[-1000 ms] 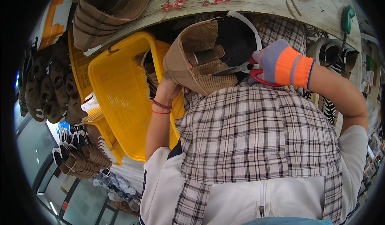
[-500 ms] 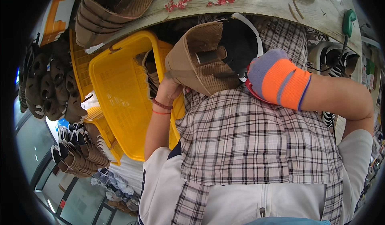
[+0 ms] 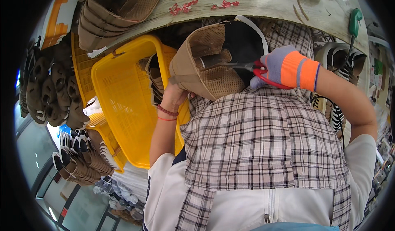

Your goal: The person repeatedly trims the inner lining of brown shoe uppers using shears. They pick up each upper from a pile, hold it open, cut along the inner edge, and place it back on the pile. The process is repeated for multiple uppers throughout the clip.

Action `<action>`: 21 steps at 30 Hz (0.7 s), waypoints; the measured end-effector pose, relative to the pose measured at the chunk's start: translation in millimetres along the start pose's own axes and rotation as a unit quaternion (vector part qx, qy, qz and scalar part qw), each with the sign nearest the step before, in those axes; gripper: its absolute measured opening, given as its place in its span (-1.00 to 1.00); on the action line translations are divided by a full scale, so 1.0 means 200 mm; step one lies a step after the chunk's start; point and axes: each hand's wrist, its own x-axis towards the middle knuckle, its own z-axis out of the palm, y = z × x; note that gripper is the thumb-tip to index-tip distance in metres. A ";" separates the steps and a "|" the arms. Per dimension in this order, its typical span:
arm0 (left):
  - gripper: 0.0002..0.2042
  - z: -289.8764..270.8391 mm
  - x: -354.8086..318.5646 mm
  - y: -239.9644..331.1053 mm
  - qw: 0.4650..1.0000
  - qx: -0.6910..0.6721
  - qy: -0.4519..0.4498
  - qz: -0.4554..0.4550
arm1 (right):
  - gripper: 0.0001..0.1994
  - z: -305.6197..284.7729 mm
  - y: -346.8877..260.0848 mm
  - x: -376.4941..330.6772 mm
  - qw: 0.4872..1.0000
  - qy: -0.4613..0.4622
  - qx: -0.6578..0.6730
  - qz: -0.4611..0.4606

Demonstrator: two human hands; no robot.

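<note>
Workpiece: one brown mesh-and-fabric shoe upper with black lining and a white curved edge strip [image 3: 224, 78]. It sits in front of the torso, just below the near edge of the pale wood-grain tabletop [image 3: 255, 2], with its opening facing up and its mesh inner face exposed.

Left hand: the bare left hand [image 3: 175, 93] is clamped on the lower left side of the upper, with fingertips showing under its lower edge. A dark red beaded bracelet [image 3: 168, 111] and a thin red band [image 3: 167, 119] encircle the wrist.

Right hand: the right hand [image 3: 279, 67], in a grey-and-orange knitted glove [image 3: 305, 73], is closed around the red handles of a pair of metal-bladed scissors [image 3: 245, 66]. The blades point left across the opening of the upper and lie close together. Contact between the tips and the material cannot be determined. The two hands are apart, on opposite sides of the upper.

Surroundings: a yellow perforated plastic basket [image 3: 123, 107] stands to the left of the upper; several nested brown pieces [image 3: 156, 80] show inside its right side. A stack of brown uppers [image 3: 96, 31] rests at the left of the tabletop. A green rounded implement with a black cord [image 3: 355, 22] is at the tabletop's right edge. A black-and-white plaid apron [image 3: 242, 144] covers the torso below the upper.
</note>
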 end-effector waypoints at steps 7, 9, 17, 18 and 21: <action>-0.78 -0.10 0.08 -0.10 0.998 -0.048 0.013 -0.025 | -0.63 0.13 -0.04 0.10 0.947 0.314 -0.054 -0.051; -0.77 -0.11 0.08 -0.09 0.998 -0.055 0.018 -0.033 | -0.64 0.16 -0.06 0.15 0.940 0.325 -0.081 -0.071; -0.78 -0.08 0.05 -0.06 0.997 -0.069 0.038 -0.020 | -0.78 0.16 -0.12 0.22 0.924 0.329 -0.172 -0.094; -0.78 -0.08 0.05 -0.06 0.997 -0.067 0.035 -0.022 | -0.79 0.16 -0.12 0.23 0.920 0.336 -0.175 -0.098; -0.78 -0.10 0.06 -0.06 0.997 -0.067 0.025 -0.029 | -0.81 0.14 -0.13 0.26 0.942 0.297 -0.132 -0.082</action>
